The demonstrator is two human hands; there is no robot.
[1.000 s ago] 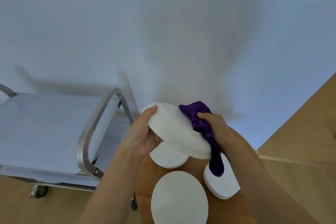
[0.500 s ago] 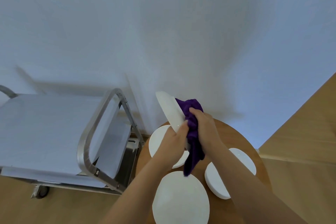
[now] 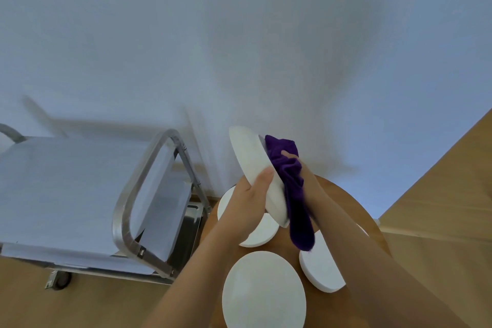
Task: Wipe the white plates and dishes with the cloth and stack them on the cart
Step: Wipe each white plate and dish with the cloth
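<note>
left fingers [image 3: 262, 181] grip plate [image 3: 253, 162] | right fingers [image 3: 288, 155] clutch cloth [image 3: 292, 194] | wooden table [image 3: 346, 210], white wall [image 3: 239, 34]

I see the left hand [image 3: 250, 202] gripping a white plate [image 3: 253, 160] tilted on edge above the round wooden table [image 3: 343, 202], while the right hand [image 3: 306, 181] presses a purple cloth [image 3: 290, 176] against its far face. Three white plates lie below; the steel cart [image 3: 143, 194] stands left.

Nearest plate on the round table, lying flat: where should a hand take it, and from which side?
Grip the nearest plate at its left rim, coming from the cart side. It lies flat, so only the edge offers a pinch, and that side looks free, while another plate and the right forearm crowd its right.
</note>
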